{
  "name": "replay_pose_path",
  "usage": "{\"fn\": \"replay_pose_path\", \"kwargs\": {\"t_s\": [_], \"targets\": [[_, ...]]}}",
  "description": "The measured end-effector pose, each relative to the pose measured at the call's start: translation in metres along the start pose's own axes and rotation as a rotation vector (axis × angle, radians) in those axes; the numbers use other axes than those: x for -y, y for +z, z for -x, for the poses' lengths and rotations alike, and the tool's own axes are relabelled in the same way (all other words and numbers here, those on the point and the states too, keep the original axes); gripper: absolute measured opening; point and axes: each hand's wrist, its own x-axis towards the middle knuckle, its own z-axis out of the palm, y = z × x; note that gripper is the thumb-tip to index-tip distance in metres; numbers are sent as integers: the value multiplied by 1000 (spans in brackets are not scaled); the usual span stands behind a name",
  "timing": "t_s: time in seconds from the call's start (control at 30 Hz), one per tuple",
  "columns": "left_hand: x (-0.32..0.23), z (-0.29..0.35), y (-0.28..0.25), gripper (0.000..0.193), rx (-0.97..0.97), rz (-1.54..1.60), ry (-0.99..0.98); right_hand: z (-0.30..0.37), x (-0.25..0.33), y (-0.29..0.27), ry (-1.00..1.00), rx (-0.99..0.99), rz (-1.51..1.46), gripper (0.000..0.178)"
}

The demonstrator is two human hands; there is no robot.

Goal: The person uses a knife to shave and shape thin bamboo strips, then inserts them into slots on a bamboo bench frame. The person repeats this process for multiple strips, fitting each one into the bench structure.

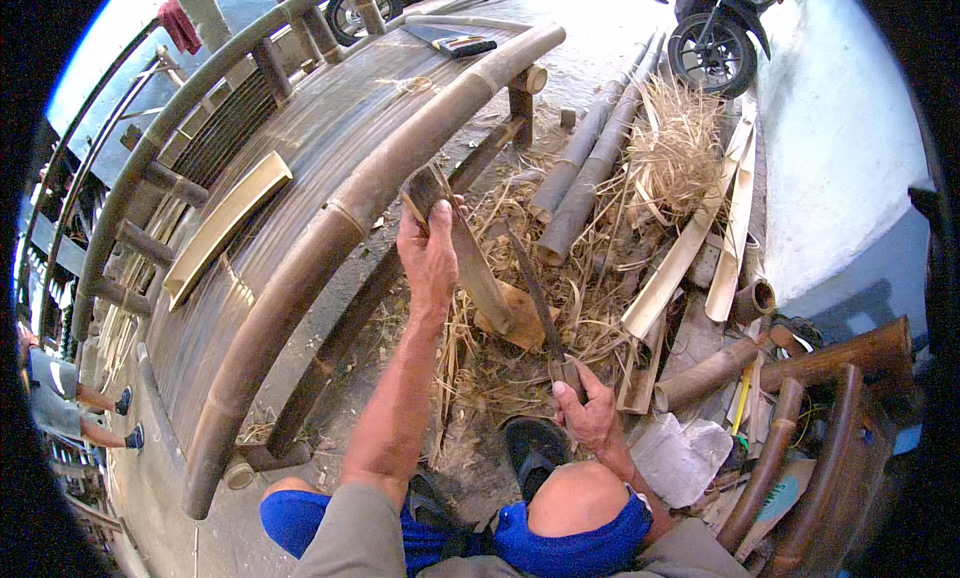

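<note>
The left hand [430,256] is wrapped around the top of a bamboo piece [482,278], with the thumb pressed on its face. The bamboo piece leans a bit, and its low end seems to rest on a wood block [526,330] on the ground, in front of the person's feet. The right hand [590,410] is closed around the handle of a long knife [532,283]. The blade points up and away, just beside the bamboo but apart from it. This looks like the cutting step, where the wood is held up to be trimmed or split. The next cut would call for a firm left hand, fingers out of the way, and the blade lined up with the bamboo. On the left, the bamboo desk [318,143] holds a half tube of bamboo [225,228].
</note>
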Motion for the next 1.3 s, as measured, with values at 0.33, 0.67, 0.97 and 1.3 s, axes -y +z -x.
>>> {"fn": "replay_pose_path", "kwargs": {"t_s": [0.33, 0.67, 0.97, 1.3], "targets": [[-40, -6, -16, 15, 44, -188, 110, -10, 61, 5, -280, 86, 144, 53], [-43, -3, -21, 16, 23, -91, 99, -14, 50, 18, -293, 32, 174, 53], [-31, 7, 0, 15, -15, -120, 152, -53, 31, 43, -270, 25, 350, 51], [-34, 5, 1, 22, 7, -262, 177, -81, 27, 13, -480, -89, 641, 42]]}}
